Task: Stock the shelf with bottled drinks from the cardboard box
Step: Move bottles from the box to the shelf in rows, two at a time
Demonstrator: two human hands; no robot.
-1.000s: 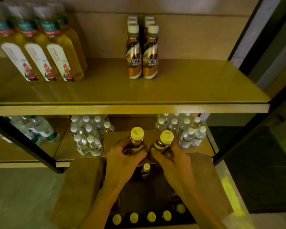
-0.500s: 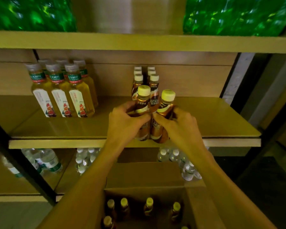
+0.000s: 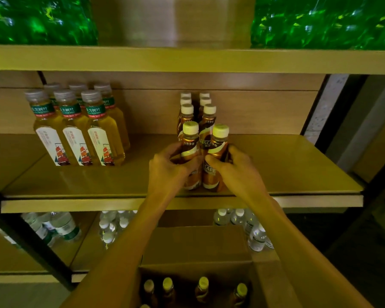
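Change since earlier frame: both bottles, lifted clear of the cardboard box point(image 3: 198, 250) a second ago, now stand at the shelf point(image 3: 287, 170) front edge.
Left hand point(image 3: 168, 170): your fingers are wrapped tight around the left coffee bottle point(image 3: 190, 150) at mid-body.
Right hand point(image 3: 236, 172): your fingers are wrapped tight around the right coffee bottle point(image 3: 217, 156), thumb across the label.
Bottle position: both are upright, touching side by side, bases on or just above the shelf board; contact cannot be confirmed.
Reason for placement: you hold the pair directly in front of the stocked coffee rows point(image 3: 197, 112), so each bottle extends its own column.
Reason for grip: a mid-body hold keeps each bottle vertical and leaves the bases free to seat.
Neighbouring stock: tea bottles point(image 3: 76, 130) stand well apart on the left.
Remaining supply: more capped bottles point(image 3: 202, 290) show in the box below.
Next step, judged: slide the pair back against the rows, then release.
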